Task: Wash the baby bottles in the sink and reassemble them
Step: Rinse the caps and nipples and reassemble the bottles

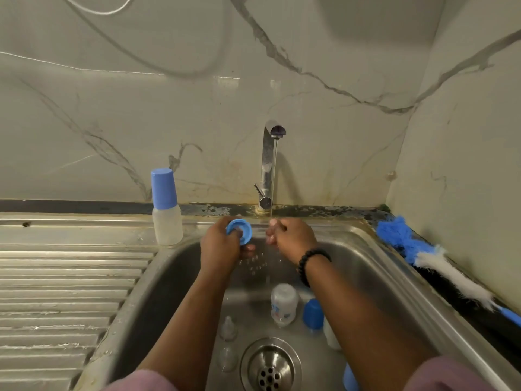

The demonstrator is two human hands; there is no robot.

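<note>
A round perforated steel drain (269, 367) is set in the floor of the brushed stainless-steel sink (169, 280). Just left of the drain two clear, soft-looking silicone teats (227, 328) are seen. Beyond the drain a translucent plastic baby bottle body (283, 304) is lying, with a blue tapered plastic cap (313, 314) beside it to the right. Farther from the drain, both forearms are stretched over the basin. A blue ridged plastic screw ring (239, 231) is gripped by the curled fingers of the left hand (221, 245). The right hand (290, 235) is held loosely curled under the thin water stream; whether anything is held in it cannot be told. Beyond, a capped translucent bottle (166, 210) is stood upright on the sink rim, left of the chrome curved tap (267, 165).
</note>
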